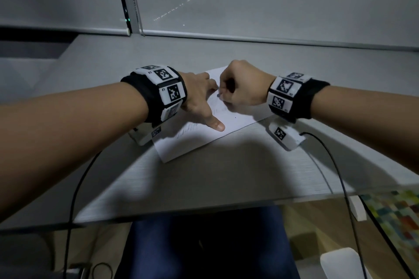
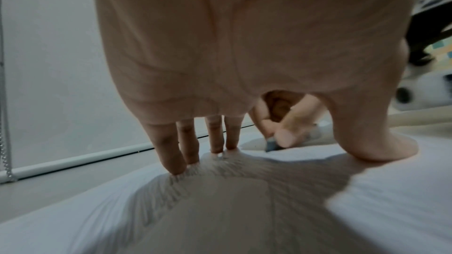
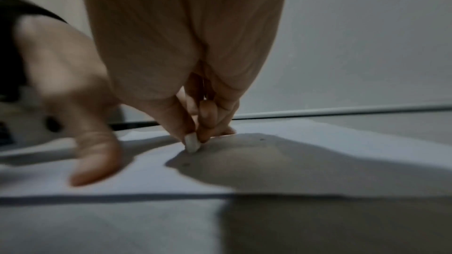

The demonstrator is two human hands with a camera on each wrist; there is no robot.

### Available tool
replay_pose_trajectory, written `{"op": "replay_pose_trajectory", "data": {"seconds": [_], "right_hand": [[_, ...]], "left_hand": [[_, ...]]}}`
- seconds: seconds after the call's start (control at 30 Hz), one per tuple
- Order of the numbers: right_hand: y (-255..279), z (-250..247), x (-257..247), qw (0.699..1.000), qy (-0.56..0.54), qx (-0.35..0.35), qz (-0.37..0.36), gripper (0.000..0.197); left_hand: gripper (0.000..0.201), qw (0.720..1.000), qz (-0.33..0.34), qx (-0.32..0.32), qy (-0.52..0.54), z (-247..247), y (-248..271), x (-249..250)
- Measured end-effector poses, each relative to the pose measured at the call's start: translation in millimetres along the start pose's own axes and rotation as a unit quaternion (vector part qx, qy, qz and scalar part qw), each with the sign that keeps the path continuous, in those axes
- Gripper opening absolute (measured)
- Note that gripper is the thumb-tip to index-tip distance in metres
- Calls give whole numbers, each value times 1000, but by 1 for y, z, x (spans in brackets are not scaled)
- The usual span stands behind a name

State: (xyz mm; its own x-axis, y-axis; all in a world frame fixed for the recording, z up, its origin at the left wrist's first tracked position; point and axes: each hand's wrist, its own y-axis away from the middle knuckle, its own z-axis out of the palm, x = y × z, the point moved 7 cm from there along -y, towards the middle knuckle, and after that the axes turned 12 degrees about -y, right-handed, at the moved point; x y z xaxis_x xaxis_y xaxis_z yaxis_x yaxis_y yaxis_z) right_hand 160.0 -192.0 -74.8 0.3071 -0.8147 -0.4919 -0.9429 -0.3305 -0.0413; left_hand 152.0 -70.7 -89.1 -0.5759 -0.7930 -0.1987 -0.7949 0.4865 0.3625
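The sheet of paper (image 1: 195, 142) lies askew on the grey desk (image 1: 226, 179), and all the work is on it. The left hand (image 1: 199, 99) is spread wide, fingers straight and thumb splayed toward the sheet's near edge, pressing it flat. The right hand (image 1: 243, 88) is curled tight, pinching a small eraser (image 3: 192, 144) whose tip meets the sheet around its middle, just beside the left fingertips (image 2: 171, 157). From where I stand, the paper itself is most at risk: it looks thin, and a hard stroke toward the sheet's unpinned far corner could crease or tear it. The eraser is a stub barely clear of the pinch, so it might pop out, or a nail might scrape the sheet instead. Should the left hand ease off, the sheet would likely skate along with the rubbing. A cable (image 1: 76, 188) trails off beyond the sheet's near edge; a snag there could jerk a wrist mid-stroke.
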Motion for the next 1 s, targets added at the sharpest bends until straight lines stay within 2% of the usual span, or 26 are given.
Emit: {"op": "replay_pose_trajectory", "data": {"seconds": [0.1, 0.17, 0.27, 0.33, 0.43, 0.53, 0.63, 0.87, 0.93, 1.0], "right_hand": [[13, 15, -20, 998, -11, -46, -51, 10], [13, 12, -18, 997, -28, -55, -51, 8], [6, -6, 3, 1000, -18, -15, -13, 16], [4, -13, 17, 1000, -11, 13, 11, 16], [11, -7, 15, 1000, -4, 23, 10, 15], [26, 7, -5, 999, -11, -20, -32, 11], [30, 4, -5, 998, -28, -46, -36, 13], [24, -16, 22, 999, 7, 34, 10, 16], [32, -6, 9, 1000, 0, 19, -14, 13], [40, 6, -6, 999, -20, -26, -44, 11]], "left_hand": [[114, 1000, 8, 6, 7, -3, 0, 1], [116, 1000, 5, 4, 0, -4, -1, 2], [128, 1000, -5, -20, -21, -3, -4, 1], [126, 999, -8, -42, -25, -1, -5, 3], [124, 998, -12, -53, -34, -5, -7, 5], [123, 998, -15, -50, -47, -7, -9, 7], [124, 997, -19, -46, -56, -7, -12, 10], [125, 996, -24, -63, -61, -11, -10, 11], [125, 996, -27, -67, -59, -10, -12, 11], [126, 996, -28, -66, -50, -10, -14, 11]]}}
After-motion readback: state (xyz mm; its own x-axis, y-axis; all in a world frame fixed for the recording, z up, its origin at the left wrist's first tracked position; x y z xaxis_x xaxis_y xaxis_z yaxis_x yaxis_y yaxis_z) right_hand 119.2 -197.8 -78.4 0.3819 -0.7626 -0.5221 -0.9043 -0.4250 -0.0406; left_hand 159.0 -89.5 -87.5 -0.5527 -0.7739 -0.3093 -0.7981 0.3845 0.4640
